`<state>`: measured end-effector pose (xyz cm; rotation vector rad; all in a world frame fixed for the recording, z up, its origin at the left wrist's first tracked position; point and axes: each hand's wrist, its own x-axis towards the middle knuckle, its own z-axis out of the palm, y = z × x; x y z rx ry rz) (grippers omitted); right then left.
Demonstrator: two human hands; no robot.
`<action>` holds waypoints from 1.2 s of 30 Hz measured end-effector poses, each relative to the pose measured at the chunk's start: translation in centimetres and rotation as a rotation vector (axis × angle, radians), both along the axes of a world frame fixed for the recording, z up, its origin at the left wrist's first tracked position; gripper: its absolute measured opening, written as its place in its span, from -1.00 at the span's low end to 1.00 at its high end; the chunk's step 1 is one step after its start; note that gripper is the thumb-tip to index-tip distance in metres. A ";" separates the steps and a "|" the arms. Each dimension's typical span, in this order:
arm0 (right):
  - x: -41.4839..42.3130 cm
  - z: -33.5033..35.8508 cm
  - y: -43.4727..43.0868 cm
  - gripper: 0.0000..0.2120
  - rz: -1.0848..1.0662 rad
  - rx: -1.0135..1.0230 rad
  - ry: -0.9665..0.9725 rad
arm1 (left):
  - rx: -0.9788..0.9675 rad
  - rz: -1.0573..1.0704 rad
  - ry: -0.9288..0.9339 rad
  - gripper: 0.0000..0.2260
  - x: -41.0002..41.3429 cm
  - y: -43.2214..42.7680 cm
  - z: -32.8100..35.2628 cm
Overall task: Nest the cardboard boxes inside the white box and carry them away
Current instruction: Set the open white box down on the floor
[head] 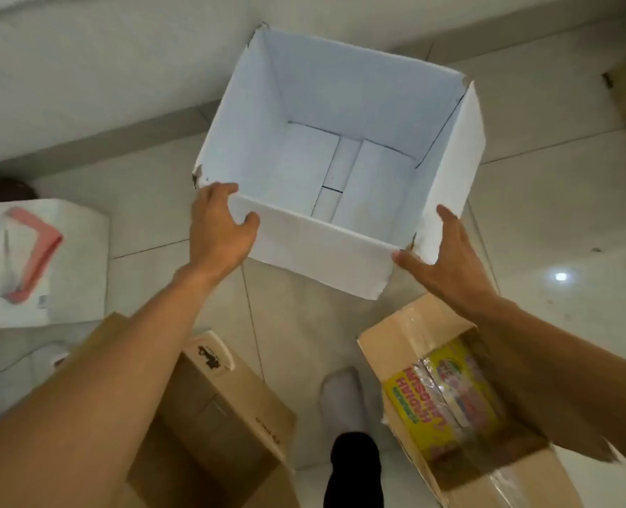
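1. The pale tiled floor [546,199] fills the view; a light step or ledge crosses its far side, blurred and hard to read.
2. The large open white cardboard box [340,170] stands on the floor in the middle, top flaps open, its inside empty down to the folded bottom flaps. Its near left corner and near right corner look torn.
3. An open brown cardboard box with a black printed mark [212,416] sits at lower left, partly hidden under the left forearm and cut off by the bottom edge.
4. A second brown cardboard box with a yellow printed label and shiny tape [439,408] lies at lower right, partly covered by the right forearm; the label text is upside down and not readable.
5. A white carton with a pink angular print [40,258] stands at the left edge, partly cut off.
6. The left hand [219,229] clamps the near left corner of the white box, fingers curled over the near flap.
7. The right hand [447,258] presses the near right corner with fingers spread, thumb on the near flap; whether it truly grips cannot be told.
8. A foot in a grey sock [344,401] shows between the brown boxes, with a dark trouser leg below it.
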<state>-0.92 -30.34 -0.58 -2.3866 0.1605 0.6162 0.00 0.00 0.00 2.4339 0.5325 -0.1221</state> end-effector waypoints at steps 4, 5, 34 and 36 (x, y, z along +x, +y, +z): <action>3.8 -2.9 2.1 -0.07 -0.221 -0.004 -0.007 | 0.126 0.012 -0.061 -0.48 4.0 2.3 -3.0; 4.6 -3.7 2.5 -0.08 -0.265 0.001 0.000 | 0.140 0.028 -0.080 -0.47 5.0 2.8 -3.7; 15.7 -4.9 -1.0 -0.43 -0.243 -0.068 0.063 | 0.075 0.329 0.189 -0.79 4.9 4.3 -8.4; 14.8 -4.8 -1.2 -0.47 -0.241 -0.214 0.015 | 0.028 0.367 0.175 -0.75 5.0 3.9 -8.3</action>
